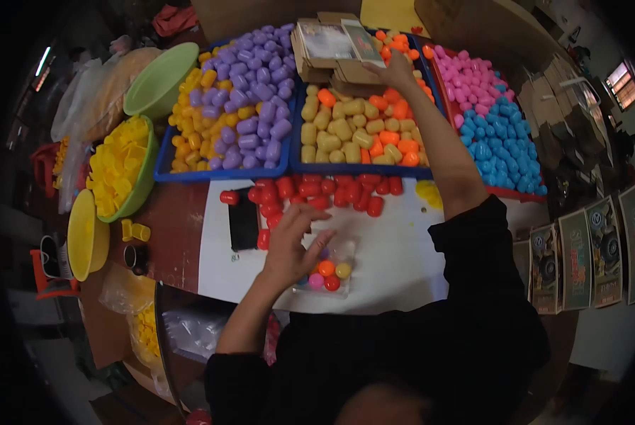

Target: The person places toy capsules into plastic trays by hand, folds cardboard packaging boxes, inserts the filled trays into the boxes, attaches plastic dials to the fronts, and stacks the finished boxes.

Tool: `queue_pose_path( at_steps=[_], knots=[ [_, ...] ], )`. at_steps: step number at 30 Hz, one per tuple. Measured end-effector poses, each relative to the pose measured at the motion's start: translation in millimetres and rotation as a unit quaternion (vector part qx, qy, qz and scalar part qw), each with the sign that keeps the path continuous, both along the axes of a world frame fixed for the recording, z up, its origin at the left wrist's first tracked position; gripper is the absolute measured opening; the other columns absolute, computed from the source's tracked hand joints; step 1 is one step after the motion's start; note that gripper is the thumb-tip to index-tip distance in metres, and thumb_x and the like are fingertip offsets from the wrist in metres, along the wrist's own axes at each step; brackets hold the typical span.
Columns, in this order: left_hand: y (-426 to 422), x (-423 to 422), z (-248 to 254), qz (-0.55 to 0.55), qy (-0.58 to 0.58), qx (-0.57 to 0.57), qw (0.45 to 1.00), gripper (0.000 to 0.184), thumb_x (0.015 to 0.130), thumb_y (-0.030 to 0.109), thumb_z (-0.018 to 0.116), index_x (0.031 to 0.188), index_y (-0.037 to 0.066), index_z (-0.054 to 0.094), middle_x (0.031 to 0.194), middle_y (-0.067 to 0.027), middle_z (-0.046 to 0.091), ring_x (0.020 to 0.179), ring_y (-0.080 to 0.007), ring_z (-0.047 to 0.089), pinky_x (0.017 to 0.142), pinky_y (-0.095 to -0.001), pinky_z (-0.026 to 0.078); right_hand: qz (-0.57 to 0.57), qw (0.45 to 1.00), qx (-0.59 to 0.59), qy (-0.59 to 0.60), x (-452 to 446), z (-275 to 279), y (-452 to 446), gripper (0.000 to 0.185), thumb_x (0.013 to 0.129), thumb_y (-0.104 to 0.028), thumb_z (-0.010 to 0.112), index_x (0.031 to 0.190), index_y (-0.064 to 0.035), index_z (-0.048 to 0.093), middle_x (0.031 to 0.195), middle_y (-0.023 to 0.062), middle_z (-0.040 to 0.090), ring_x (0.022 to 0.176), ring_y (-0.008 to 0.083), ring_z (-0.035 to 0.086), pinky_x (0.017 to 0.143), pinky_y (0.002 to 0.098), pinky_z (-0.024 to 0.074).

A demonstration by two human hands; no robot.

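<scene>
My left hand (294,244) hovers over the near part of the white table, fingers apart, beside a small clear tray (342,289). Several coloured capsules, orange, pink, red and tan, sit in the tray. Just beyond that hand lie many red capsules (310,188). My right hand (395,71) reaches to the stack of flat cardboard boxes (324,46) on the blue tray (363,168) of tan and orange capsules. Its thumb and fingers are at the stack's right edge, over orange capsules; whether it grips anything is unclear.
Purple and yellow capsules fill a blue tray (222,173) at the left. A red tray (519,195) at the right holds pink and blue ones. Green bowl (144,188) and yellow bowl (83,234) stand far left. Printed boxes (604,251) stand at the right.
</scene>
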State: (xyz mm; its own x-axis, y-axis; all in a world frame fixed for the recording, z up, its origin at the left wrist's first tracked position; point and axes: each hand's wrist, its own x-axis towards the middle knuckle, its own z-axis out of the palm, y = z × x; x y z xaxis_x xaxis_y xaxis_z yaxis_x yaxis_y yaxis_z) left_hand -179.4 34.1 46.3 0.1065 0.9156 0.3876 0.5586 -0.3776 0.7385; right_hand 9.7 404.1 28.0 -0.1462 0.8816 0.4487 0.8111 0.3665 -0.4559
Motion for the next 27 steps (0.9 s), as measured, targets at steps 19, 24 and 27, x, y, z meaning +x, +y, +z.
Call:
queue_pose_path(
  at_steps=[19, 24, 27],
  knots=[
    [91.8, 68.8, 27.2, -0.045, -0.063, 0.057, 0.995, 0.083, 0.072, 0.001, 0.062, 0.138, -0.004, 0.013, 0.123, -0.0265, 0.044, 0.105, -0.0398, 0.053, 0.087, -0.0378, 0.044, 0.038, 0.894, -0.11, 0.433, 99.5, 22.5, -294.7, 0.07, 0.072, -0.031, 0.071, 0.124, 0.0086, 0.045, 0.113, 0.0168, 0.058, 0.102, 0.0243, 0.059, 0.087, 0.0328, 0.0455],
    [9.5, 123.6, -25.0, -0.067, 0.223, -0.092, 0.968, 0.086, 0.069, 0.007, 0.063, 0.14, 0.0, 0.014, 0.132, -0.026, 0.034, 0.095, -0.0426, 0.056, 0.078, -0.0462, 0.049, 0.12, 0.808, -0.164, 0.553, 142.3, 46.4, -329.5, 0.06, 0.086, -0.021, 0.061, 0.133, 0.0036, 0.034, 0.119, 0.0152, 0.053, 0.099, 0.0195, 0.058, 0.083, 0.0269, 0.0476],
    [-8.7, 112.1, -49.6, -0.214, 0.113, -0.009, 0.97, 0.086, 0.072, 0.018, 0.067, 0.14, 0.001, 0.017, 0.136, -0.0243, 0.028, 0.113, -0.041, 0.046, 0.091, -0.0449, 0.043, 0.027, 0.852, -0.088, 0.515, 143.9, 47.8, -340.4, 0.067, 0.081, -0.018, 0.068, 0.136, -0.0017, 0.034, 0.122, 0.0169, 0.052, 0.102, 0.0215, 0.058, 0.082, 0.0276, 0.0489]
  ],
)
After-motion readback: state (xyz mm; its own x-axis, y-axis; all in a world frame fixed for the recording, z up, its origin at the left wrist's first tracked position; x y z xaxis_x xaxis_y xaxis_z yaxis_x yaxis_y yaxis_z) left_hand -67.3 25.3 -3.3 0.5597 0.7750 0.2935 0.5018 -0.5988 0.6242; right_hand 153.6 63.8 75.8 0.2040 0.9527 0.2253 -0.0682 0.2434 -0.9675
